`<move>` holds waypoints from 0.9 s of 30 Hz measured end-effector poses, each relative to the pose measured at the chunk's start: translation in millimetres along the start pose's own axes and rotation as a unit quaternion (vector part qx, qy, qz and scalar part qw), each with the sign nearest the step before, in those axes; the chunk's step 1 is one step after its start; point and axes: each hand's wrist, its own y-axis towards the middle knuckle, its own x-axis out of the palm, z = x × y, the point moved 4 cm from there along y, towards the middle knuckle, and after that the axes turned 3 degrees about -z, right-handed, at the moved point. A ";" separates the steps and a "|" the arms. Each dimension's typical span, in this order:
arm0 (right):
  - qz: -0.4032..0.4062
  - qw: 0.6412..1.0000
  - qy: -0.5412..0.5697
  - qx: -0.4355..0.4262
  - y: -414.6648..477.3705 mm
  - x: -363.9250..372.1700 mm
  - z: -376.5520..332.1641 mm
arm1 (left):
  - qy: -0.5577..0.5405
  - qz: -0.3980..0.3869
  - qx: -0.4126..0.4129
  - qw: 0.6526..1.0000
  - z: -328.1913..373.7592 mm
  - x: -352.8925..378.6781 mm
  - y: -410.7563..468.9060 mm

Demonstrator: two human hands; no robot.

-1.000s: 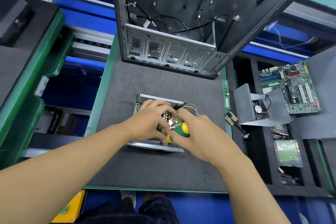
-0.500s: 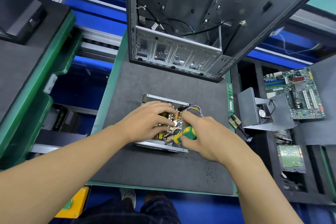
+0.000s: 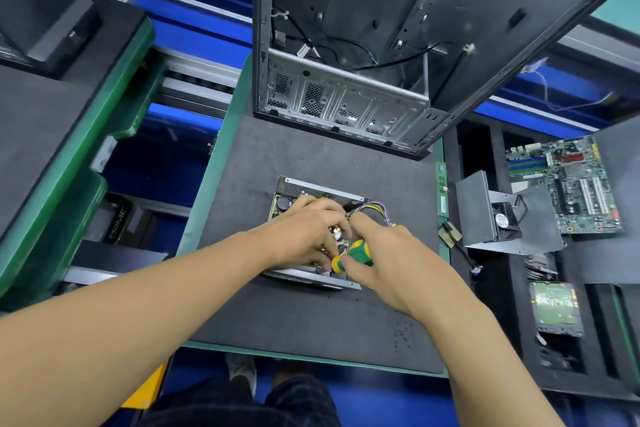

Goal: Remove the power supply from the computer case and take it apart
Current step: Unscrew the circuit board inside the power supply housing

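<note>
Hardly anything has moved in the last second: both hands stay on the opened power supply, and only the view has drifted, setting the computer case a little further right. With its cover off, the power supply lies flat on the dark mat, well clear of the case, which stands at the mat's far end. The left hand lies over the exposed components with its fingers bent down onto them and its thumb at the near wall; the hand itself hides whether it pinches anything. The right hand is curled round the green and yellow handle of a screwdriver, held low over the unit's near right corner, its shaft hidden between the two hands. That hand's forefinger stretches forward beside the bundle of coloured wires leaving the unit's right side. On the right, off the mat, are a memory stick, a grey metal cover with a fan, a motherboard and a hard drive.
</note>
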 end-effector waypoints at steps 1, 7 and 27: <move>-0.001 1.000 0.002 -0.001 -0.1 0.2 0.4 | -0.011 -0.001 0.001 1.000 0.7 0.0 -1.2; -0.002 1.000 0.018 -0.004 -2.4 -0.4 5.1 | -0.007 -0.011 -0.018 1.000 4.3 -0.8 0.6; -0.095 0.994 -0.050 -0.026 -1.7 -5.1 -19.5 | 0.116 0.243 -0.229 0.935 4.1 -10.2 -16.3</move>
